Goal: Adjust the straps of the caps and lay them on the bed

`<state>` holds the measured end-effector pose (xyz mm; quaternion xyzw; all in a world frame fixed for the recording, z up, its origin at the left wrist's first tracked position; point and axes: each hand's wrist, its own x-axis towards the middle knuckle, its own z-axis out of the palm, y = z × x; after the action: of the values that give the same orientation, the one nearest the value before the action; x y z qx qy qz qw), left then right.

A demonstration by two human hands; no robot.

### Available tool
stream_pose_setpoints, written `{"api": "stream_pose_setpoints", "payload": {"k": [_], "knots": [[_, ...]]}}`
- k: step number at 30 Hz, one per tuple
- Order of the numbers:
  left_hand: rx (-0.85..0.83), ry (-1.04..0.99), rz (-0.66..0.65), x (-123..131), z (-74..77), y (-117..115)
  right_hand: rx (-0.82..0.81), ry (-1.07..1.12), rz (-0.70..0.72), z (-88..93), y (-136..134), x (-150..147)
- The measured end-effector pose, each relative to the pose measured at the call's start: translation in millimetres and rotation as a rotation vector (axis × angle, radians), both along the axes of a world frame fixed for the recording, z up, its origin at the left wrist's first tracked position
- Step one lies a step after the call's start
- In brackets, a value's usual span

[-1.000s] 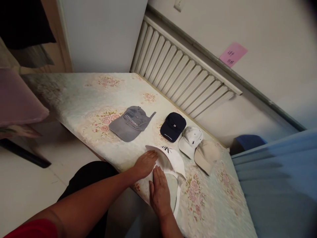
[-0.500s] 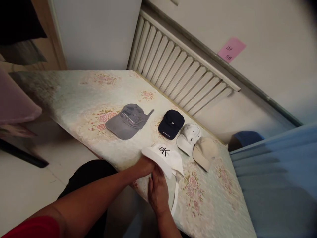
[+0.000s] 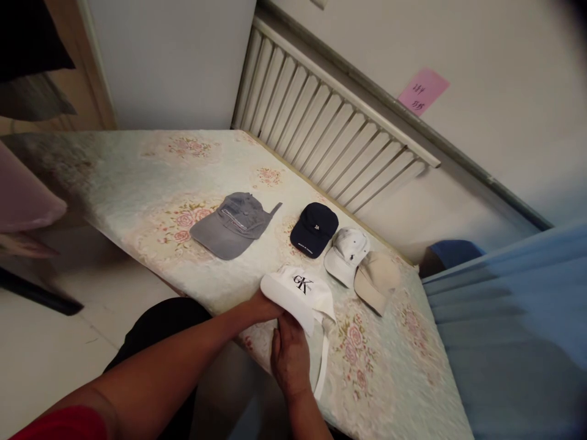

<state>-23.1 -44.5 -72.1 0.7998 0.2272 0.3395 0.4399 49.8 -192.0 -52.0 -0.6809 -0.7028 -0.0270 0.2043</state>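
A white cap with a black "GK" logo (image 3: 298, 292) is held just above the near edge of the table, brim toward me. My left hand (image 3: 260, 305) grips its brim from the left, fingers tucked under it. My right hand (image 3: 288, 354) comes up from below, its fingers closed on the cap's underside. A white strap (image 3: 322, 365) lies on the cloth below the cap, beside my right hand.
On the floral tablecloth (image 3: 151, 183) lie a grey cap (image 3: 229, 225), a navy cap (image 3: 314, 229), a white cap (image 3: 346, 255) and a beige cap (image 3: 376, 280), the last two overlapping. A radiator (image 3: 330, 128) runs behind. Blue fabric (image 3: 504, 330) fills the right.
Both hands lay flat on the white cap a second ago. They have since closed on it and lifted it off the cloth, logo facing up.
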Motion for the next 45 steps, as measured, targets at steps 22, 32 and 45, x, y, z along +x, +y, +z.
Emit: {"api": "stream_pose_setpoints", "payload": {"k": [22, 32, 45], "knots": [[-1.056, -0.68, -0.264, 5.0, 57.0, 26.8, 0.036, -0.041, 0.024, -15.2, -1.8, 5.2], [-1.079, -0.603, -0.196, 7.5, 51.8, 22.6, 0.034, 0.007, 0.035, -15.7, -2.7, 6.6], [-0.571, -0.089, -0.093, 1.0, 39.0, 11.3, 0.003, 0.0, 0.018, -8.8, -1.0, 3.6]]}}
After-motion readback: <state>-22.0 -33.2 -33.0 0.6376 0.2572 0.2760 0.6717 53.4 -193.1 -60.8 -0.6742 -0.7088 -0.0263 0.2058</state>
